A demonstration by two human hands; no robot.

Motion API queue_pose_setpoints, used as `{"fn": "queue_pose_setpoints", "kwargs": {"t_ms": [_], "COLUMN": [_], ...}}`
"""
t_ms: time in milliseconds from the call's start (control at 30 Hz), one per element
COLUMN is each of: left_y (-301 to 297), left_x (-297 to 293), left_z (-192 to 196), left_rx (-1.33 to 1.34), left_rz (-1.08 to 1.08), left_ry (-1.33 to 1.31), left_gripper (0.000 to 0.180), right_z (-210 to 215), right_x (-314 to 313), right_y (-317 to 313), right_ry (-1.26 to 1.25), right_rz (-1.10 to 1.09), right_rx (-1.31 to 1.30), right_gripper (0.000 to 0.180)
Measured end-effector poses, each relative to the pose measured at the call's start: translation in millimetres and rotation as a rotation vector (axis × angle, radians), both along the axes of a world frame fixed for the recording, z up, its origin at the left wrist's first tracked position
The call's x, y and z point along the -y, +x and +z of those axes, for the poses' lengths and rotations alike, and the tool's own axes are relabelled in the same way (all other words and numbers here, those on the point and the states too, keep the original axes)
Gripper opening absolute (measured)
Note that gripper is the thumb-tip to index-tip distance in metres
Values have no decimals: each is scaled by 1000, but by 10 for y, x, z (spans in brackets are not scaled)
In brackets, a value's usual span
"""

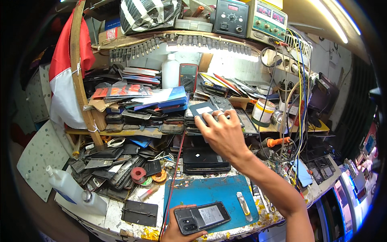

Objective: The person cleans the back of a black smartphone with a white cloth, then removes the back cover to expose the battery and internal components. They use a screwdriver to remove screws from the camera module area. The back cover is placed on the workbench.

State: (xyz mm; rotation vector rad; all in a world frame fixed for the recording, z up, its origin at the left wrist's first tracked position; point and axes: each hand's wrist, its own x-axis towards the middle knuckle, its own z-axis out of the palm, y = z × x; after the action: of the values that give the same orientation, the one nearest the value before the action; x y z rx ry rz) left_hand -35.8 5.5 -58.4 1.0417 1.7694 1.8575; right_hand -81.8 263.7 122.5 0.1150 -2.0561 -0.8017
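My left hand (173, 230) grips a smartphone (188, 224) along its left end, above the front edge of a blue work mat (181, 193). The phone lies back side up, its camera lenses towards my palm and a pale label showing on its battery area. My right hand (225, 135) reaches to the middle shelf, fingers bent over a dark flat panel (198, 109) with a white sticker. That panel rests at the top of a stack of phone parts; its underside is hidden. A cutter-like tool (243, 205) lies on the mat's right side.
Heaped old phones (117, 165) and solder spools (138, 174) crowd the left. White bottles (68, 185) stand at the front left. Black panels (205, 159) are stacked behind the mat. An orange-handled tool (278, 141) and hanging cables (300, 101) are on the right. A multimeter (188, 75) stands behind.
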Motion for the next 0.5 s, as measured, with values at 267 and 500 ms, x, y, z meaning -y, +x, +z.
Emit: {"fn": "queue_pose_setpoints", "kwargs": {"t_ms": [267,500], "left_y": [20,-19], "left_x": [-4,17], "left_z": [1,-78], "left_rx": [60,88], "left_rz": [-6,-5], "left_ry": [27,15], "left_gripper": [98,102], "right_z": [-89,-170], "right_x": [59,60], "right_y": [-442,-173], "right_ry": [-95,-361], "right_rz": [-49,135], "right_rx": [49,-23], "right_gripper": [36,49]}}
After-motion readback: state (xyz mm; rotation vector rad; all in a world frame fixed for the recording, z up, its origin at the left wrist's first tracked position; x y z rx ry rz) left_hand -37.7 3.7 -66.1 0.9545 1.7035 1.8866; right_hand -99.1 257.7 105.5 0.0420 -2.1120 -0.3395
